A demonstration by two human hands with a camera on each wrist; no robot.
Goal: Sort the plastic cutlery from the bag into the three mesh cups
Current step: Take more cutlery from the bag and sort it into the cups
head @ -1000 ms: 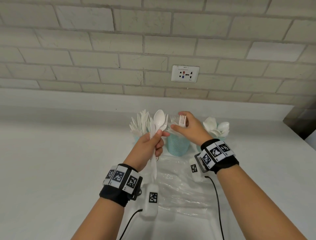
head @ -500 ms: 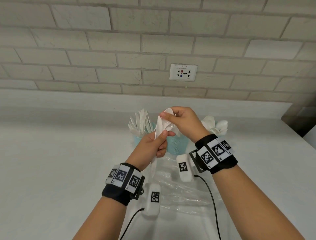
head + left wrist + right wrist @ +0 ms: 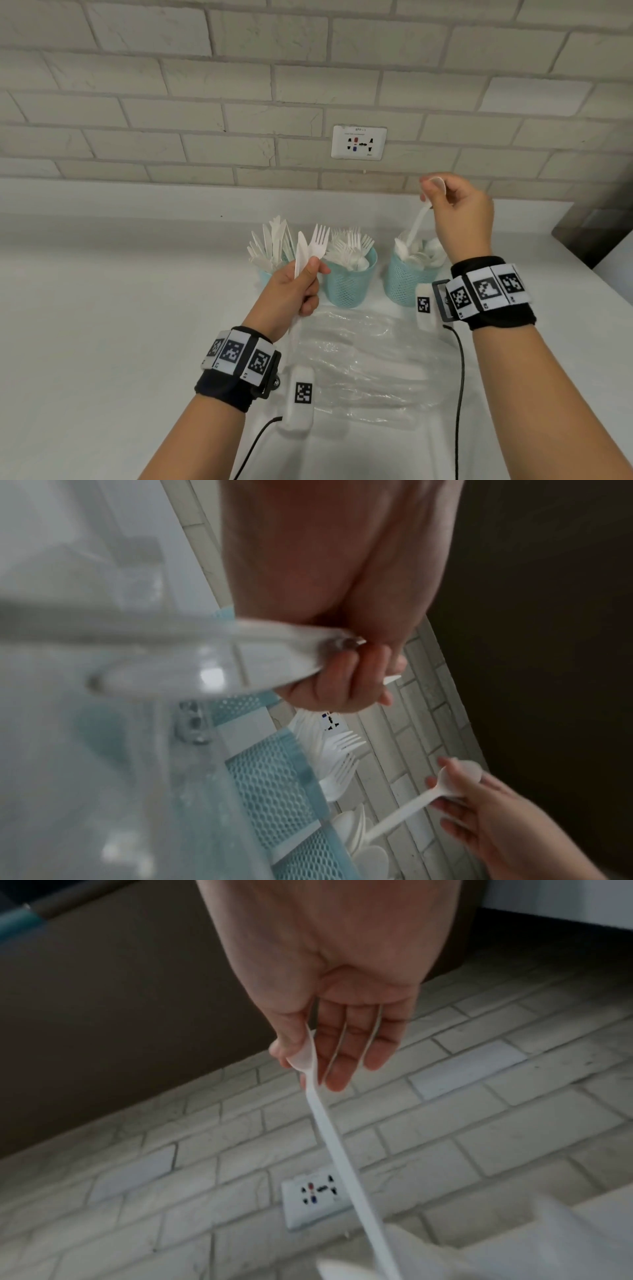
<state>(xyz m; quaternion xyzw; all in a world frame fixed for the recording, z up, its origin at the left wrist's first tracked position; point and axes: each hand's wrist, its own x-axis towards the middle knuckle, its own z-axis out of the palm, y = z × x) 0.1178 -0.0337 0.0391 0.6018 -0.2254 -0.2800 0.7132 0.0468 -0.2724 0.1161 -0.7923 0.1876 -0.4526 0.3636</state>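
Observation:
Three teal mesh cups stand in a row near the wall: the left cup (image 3: 265, 275) with knives, the middle cup (image 3: 347, 284) with forks, the right cup (image 3: 406, 284) with spoons. My left hand (image 3: 301, 277) grips a white knife (image 3: 300, 255) and a white fork (image 3: 318, 241) upright, in front of the left and middle cups. My right hand (image 3: 455, 209) pinches a white spoon (image 3: 418, 222) by its bowl, handle pointing down into the right cup. The spoon (image 3: 329, 1123) hangs from thumb and fingers in the right wrist view.
A crumpled clear plastic bag (image 3: 363, 363) lies on the white counter (image 3: 120, 325) in front of the cups. A wall socket (image 3: 358, 142) sits on the brick wall behind. A dark edge (image 3: 596, 233) bounds the counter at the right.
My right hand took the spoon from my left hand and carried it right, above the spoon cup. The left hand keeps the knife and fork.

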